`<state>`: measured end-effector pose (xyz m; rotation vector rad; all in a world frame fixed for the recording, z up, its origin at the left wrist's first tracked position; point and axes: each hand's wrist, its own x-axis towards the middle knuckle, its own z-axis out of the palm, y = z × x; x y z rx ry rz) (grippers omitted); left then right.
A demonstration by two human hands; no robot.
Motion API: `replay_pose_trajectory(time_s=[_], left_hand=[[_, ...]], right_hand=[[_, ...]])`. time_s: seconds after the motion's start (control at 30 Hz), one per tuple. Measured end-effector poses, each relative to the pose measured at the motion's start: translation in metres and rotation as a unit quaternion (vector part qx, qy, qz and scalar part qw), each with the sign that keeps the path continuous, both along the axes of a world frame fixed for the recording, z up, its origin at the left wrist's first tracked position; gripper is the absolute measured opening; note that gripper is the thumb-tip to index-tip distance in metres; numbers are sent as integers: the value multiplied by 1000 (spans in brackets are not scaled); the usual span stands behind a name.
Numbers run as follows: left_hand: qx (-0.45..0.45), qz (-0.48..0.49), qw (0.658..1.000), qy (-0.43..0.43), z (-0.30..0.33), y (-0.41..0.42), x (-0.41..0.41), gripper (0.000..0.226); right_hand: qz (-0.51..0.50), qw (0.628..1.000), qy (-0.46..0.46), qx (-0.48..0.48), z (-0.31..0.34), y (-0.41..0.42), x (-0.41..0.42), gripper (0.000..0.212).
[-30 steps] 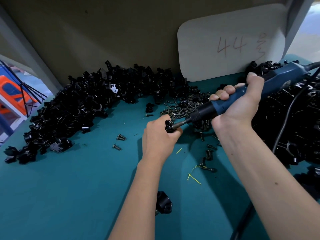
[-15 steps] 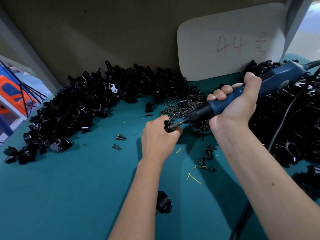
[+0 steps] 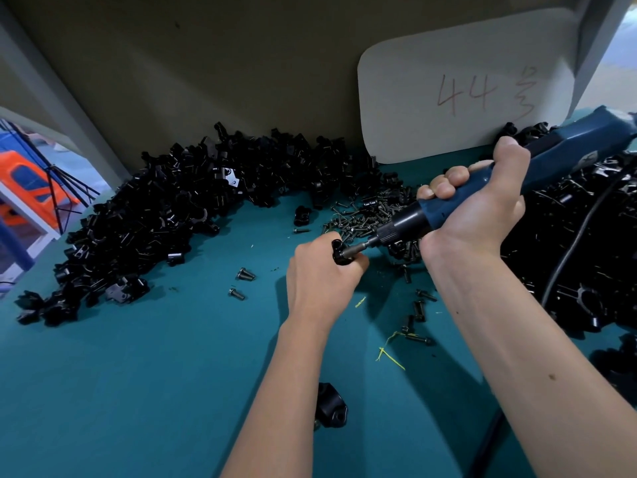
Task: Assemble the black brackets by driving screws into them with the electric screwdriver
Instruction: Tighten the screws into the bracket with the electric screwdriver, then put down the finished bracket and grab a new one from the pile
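My left hand (image 3: 320, 277) grips a small black bracket (image 3: 339, 254) just above the teal table, most of the bracket hidden in the fist. My right hand (image 3: 475, 208) is wrapped round the blue electric screwdriver (image 3: 489, 188), which slants down to the left. Its metal bit (image 3: 358, 249) is pressed into the top of the held bracket. A heap of dark screws (image 3: 372, 215) lies just behind the hands.
A long pile of black brackets (image 3: 165, 219) curves along the back left, another pile (image 3: 579, 236) fills the right with the screwdriver's cord (image 3: 568, 257) across it. Loose screws (image 3: 241, 282) and one bracket (image 3: 331, 410) lie on the teal table (image 3: 138, 391). A white card (image 3: 462, 88) leans on the back wall.
Both hands with the screwdriver and bracket have shifted very slightly left; the bit stays pressed on the bracket.
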<state>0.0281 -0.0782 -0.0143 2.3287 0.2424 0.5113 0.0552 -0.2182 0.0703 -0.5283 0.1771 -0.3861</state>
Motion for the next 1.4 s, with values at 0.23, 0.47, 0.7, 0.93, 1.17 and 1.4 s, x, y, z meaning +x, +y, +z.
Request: replay_pose_trajectory(time_s=[0.23, 0.47, 0.7, 0.93, 1.17, 1.4], left_hand=[[28, 27, 999, -23, 1, 1, -1, 37], [-6, 22, 995, -101, 3, 1, -4, 48], [38, 53, 994, -86, 5, 0, -4, 52], [-114, -14, 972, -206, 6, -1, -3, 50], [-618, -9, 785, -46, 15, 25, 4, 37], [-722, -15, 692, -11, 17, 42, 2, 40]], right_hand=[[-4, 1000, 6, 2, 2, 2, 0, 31], [26, 997, 50, 50, 3, -5, 3, 34], [24, 999, 25, 30, 6, -1, 3, 33], [112, 987, 10, 112, 1, -12, 6, 41], [173, 984, 5, 40, 3, -13, 7, 54], [242, 913, 110, -309, -18, 17, 5, 45]])
